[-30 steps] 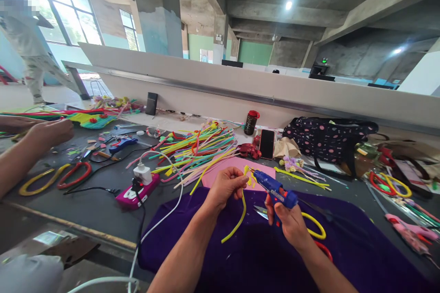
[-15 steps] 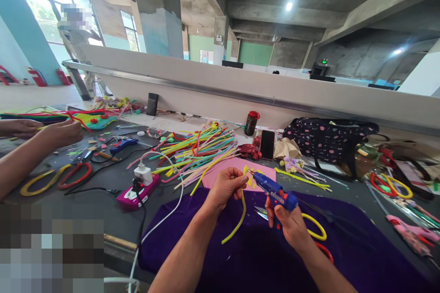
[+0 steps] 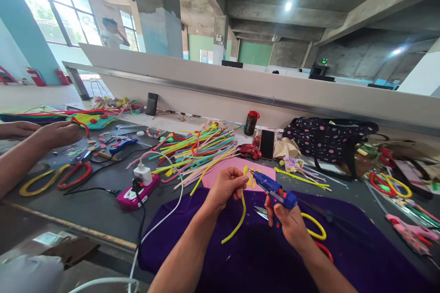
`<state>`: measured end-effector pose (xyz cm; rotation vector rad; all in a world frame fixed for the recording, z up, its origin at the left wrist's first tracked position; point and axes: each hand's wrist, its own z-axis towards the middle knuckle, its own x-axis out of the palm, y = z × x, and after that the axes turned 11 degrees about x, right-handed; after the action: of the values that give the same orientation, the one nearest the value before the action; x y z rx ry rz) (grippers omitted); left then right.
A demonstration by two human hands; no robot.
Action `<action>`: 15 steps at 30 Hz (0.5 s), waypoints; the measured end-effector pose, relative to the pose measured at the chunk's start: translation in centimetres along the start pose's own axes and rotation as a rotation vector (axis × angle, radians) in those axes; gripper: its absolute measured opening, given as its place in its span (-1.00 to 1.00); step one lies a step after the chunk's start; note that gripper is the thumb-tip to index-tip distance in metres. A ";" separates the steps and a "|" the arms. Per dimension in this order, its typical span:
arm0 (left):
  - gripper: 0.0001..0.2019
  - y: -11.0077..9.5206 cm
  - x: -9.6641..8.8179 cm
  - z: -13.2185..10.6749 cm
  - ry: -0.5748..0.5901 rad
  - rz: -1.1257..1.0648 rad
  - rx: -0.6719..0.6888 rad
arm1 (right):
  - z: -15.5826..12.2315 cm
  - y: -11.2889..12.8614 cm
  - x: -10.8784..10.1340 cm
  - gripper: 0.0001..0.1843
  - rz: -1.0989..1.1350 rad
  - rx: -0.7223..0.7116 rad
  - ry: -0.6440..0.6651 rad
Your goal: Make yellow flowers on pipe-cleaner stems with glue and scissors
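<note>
Pinched in the fingers of my left hand (image 3: 227, 188) is a yellow pipe cleaner (image 3: 243, 213), its long tail hanging down over the dark purple cloth (image 3: 192, 224). My right hand (image 3: 287, 222) grips a blue hot glue gun (image 3: 273, 188), whose nozzle points left and meets or nearly meets the pipe cleaner's top end. Behind both hands lies a pink sheet (image 3: 220, 170) with small yellow pieces on it. Scissors with yellow and red handles (image 3: 314, 226) rest on the cloth, partly hidden under my right hand.
A heap of colourful pipe cleaners (image 3: 202, 146) lies ahead. Left are a magenta power strip (image 3: 139, 194) with cables and more scissors (image 3: 74, 176). A phone (image 3: 267, 144), a red-lidded bottle (image 3: 252, 122) and a patterned bag (image 3: 330, 139) stand behind. A co-worker's hands (image 3: 60, 133) work at far left.
My hands, the pipe cleaner and the glue gun hold almost the same position. The co-worker's hands shift slightly, and a person in the background has moved right.
</note>
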<state>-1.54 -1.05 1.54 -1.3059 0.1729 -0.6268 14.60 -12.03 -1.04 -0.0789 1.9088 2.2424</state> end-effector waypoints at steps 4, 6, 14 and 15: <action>-0.72 -0.1 -0.1 0.0 -0.027 -0.018 -0.016 | -0.1 -0.2 0.1 -0.63 -0.015 -0.003 0.017; -0.72 -0.2 -0.1 0.1 -0.039 -0.023 -0.021 | -0.2 -0.2 0.1 -0.63 -0.015 0.002 0.029; -0.73 -0.1 0.0 0.0 -0.006 -0.013 -0.031 | 0.0 0.2 0.0 -0.66 0.076 -0.026 -0.018; -0.73 0.0 0.0 0.0 0.000 -0.010 -0.029 | 0.0 0.3 0.0 -0.66 0.082 -0.022 -0.017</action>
<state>-1.53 -1.10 1.57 -1.3358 0.1764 -0.6344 14.54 -12.06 -0.78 0.0157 1.9117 2.3093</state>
